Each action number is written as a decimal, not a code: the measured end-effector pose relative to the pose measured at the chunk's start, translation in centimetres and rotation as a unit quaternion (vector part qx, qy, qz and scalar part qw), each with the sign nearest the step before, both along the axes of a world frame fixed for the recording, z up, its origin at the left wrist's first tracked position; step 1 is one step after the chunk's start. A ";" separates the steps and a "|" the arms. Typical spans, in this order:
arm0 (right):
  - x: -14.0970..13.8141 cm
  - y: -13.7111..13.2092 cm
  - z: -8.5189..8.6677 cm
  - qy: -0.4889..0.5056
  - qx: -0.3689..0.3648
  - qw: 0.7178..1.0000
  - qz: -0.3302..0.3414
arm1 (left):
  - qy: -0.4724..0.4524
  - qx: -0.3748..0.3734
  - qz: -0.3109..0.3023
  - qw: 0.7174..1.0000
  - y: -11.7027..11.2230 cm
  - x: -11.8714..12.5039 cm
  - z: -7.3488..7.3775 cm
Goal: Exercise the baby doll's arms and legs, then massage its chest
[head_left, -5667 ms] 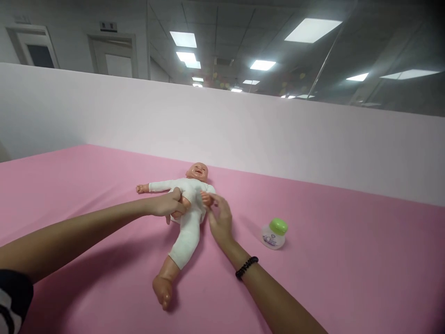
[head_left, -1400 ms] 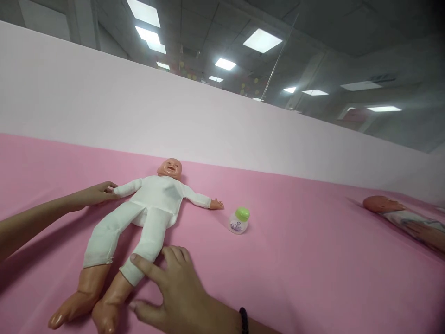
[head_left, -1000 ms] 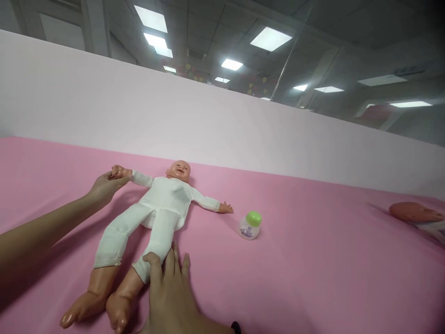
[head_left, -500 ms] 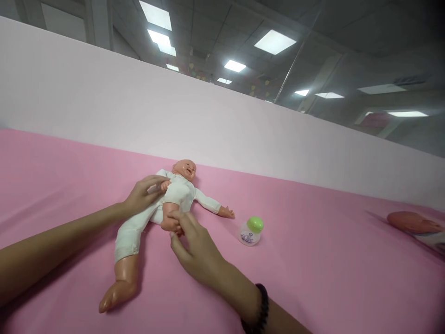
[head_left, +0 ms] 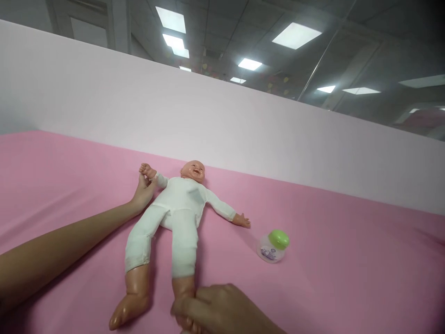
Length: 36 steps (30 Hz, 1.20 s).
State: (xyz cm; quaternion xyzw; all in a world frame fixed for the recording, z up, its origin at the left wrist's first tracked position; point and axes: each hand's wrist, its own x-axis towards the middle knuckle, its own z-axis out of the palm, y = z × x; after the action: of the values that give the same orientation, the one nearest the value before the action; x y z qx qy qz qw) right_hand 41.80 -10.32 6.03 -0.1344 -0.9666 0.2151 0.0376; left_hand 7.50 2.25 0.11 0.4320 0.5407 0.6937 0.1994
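A baby doll in a white cloth suit lies on its back, head toward the white wall, with bare plastic feet and hands. My left hand is closed around the doll's arm at the picture's left, just below its small fist. Near the bottom edge, my right hand grips the doll's foot on the right side; that leg is stretched straight down. The other leg lies bent slightly outward, untouched. Beside the doll's outstretched hand stands a small clear jar with a green lid and a purple label.
A pink padded sheet covers the surface under the doll. Behind it runs a white wall, topped by a dark clear panel. Lit ceiling panels show above.
The doll's raised leg has been brought down straight by my right hand. My left hand has moved the doll's arm from its chest out to the left. The view has shifted slightly.
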 end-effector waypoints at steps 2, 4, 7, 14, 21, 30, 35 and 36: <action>-0.9 0.7 2.0 0.055 -0.034 0.997 -0.042 | 0.100 0.018 -0.034 0.994 -0.6 0.6 0.5; -2.5 1.6 3.7 0.092 -0.051 0.991 -0.085 | 0.248 0.045 -0.097 0.963 -1.5 1.3 1.2; -4.6 2.8 5.2 0.090 -0.046 0.990 -0.094 | 0.373 0.076 -0.158 0.911 -2.4 1.9 1.8; -1.1 1.3 6.6 -0.038 -0.105 0.994 -0.016 | 0.075 -0.005 -0.009 0.997 -0.1 0.1 -0.2; -1.5 1.3 6.2 0.044 -0.155 0.986 -0.042 | 0.191 0.004 -0.086 0.978 -0.8 1.0 0.4; -2.9 3.3 6.8 0.041 -0.200 0.978 -0.035 | 0.181 -0.010 -0.095 0.979 -1.2 1.3 0.5; 0.4 2.6 7.8 -0.123 -0.169 0.978 -0.002 | 0.002 -0.038 0.005 0.999 0.7 -0.3 -0.4; 0.3 2.6 7.7 -0.123 -0.156 0.980 -0.003 | 0.003 -0.037 0.005 0.999 0.7 -0.4 -0.4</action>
State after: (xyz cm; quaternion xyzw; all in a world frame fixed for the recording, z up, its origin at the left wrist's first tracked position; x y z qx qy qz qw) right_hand 42.10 -7.76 13.70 -0.1664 -0.9182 0.3446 -0.1020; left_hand 7.14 2.93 -0.25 0.4234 0.5686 0.6732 0.2103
